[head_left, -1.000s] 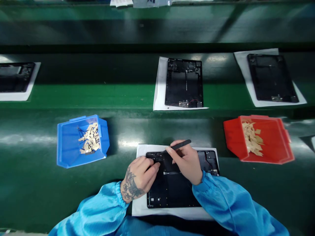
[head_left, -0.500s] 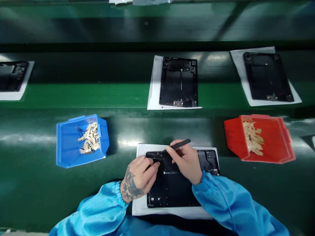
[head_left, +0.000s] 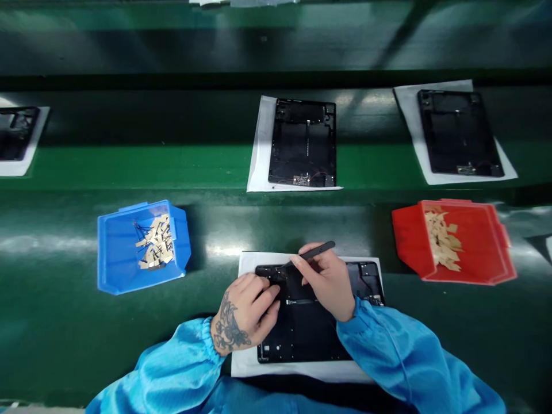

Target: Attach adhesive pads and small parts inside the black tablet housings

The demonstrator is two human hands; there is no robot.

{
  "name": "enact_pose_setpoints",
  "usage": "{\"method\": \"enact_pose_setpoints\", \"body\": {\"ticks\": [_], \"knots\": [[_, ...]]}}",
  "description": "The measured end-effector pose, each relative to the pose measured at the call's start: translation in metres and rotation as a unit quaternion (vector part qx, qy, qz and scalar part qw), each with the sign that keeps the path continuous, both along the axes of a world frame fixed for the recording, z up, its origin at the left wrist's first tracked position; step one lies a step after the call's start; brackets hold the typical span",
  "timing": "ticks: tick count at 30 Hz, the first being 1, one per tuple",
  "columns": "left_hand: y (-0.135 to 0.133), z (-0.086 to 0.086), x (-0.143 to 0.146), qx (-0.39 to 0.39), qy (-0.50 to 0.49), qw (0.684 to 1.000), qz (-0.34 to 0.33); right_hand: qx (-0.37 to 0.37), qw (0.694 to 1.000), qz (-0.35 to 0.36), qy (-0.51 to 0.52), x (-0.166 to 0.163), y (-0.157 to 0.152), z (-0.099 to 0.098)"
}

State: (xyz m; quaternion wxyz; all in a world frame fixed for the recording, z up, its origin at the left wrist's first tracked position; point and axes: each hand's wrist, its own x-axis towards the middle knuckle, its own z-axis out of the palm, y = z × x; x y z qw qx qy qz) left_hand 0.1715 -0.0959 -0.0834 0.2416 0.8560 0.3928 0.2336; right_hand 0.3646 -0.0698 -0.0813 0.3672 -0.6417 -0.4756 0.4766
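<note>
A black tablet back shell (head_left: 302, 333) lies on a white sheet (head_left: 248, 362) right in front of me. My right hand (head_left: 330, 282) grips black tweezers (head_left: 317, 251) like a pen, tip down at the shell's upper left corner. My left hand (head_left: 241, 316), tattooed on the back, rests on the shell's left part with its fingers curled and fingertips pressing beside the tweezer tip. Whatever small part sits under the fingertips is too small to make out. Both arms wear blue sleeves.
A blue bin (head_left: 125, 253) with small tan wired parts stands to the left, and a red bin (head_left: 474, 241) with tan strips to the right. On the green belt behind lie more black shells on white sheets: centre (head_left: 302, 141), right (head_left: 457, 132), far left (head_left: 17, 132).
The shells on the belt behind have drifted to the left. My hands stay at the shell's upper left corner, with only slight finger and tweezer shifts.
</note>
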Motion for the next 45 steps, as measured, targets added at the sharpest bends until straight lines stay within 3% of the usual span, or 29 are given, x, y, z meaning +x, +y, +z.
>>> {"method": "enact_pose_setpoints", "body": {"ticks": [9,45], "knots": [[0.000,-0.008,0.011,0.010,0.028,0.997,0.068,-0.004,1.000,-0.004,-0.003,0.001,-0.002,0.001],[-0.002,-0.003,0.005,-0.001,0.033,0.999,0.032,-0.006,0.999,-0.016,-0.043,-0.005,0.000,0.004]]}}
